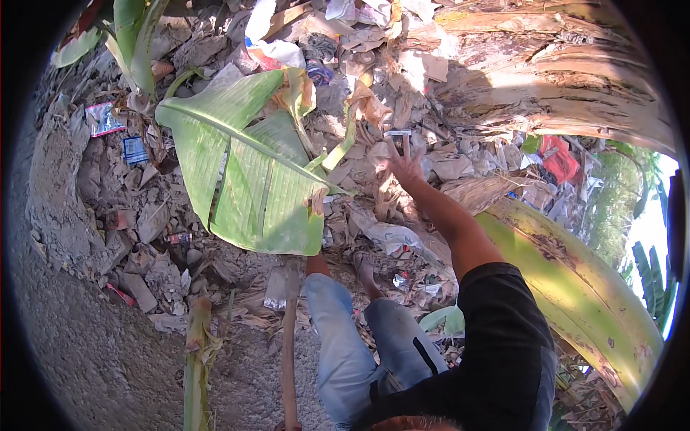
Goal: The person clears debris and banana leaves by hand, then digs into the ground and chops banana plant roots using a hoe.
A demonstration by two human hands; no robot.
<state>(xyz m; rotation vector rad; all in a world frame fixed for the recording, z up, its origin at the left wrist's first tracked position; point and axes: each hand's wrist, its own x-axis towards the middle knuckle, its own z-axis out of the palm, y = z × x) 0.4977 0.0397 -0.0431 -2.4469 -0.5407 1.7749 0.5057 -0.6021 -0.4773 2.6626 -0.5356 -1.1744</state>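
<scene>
My right hand (406, 167) reaches out over the littered ground with its fingers spread and stretched. Just beyond its fingertips lies a small pale bar-shaped piece (397, 133); whether a finger touches it I cannot make out. At the bottom edge a sliver of my left hand (288, 426) shows, closed around the end of a long wooden handle. That handle belongs to what looks like a hoe (290, 337), with a flat grey metal blade beside its far end. A large torn green banana leaf (262, 172) covers the ground to the left of my right hand and overlaps the tool's tip.
Thick banana trunks lie at the upper right (546, 79) and right (575, 287). A cut stalk (198, 359) stands lower left, a young banana plant (136, 50) upper left. Dry leaves, plastic wrappers, a red scrap (558, 159) and broken stones cover the ground.
</scene>
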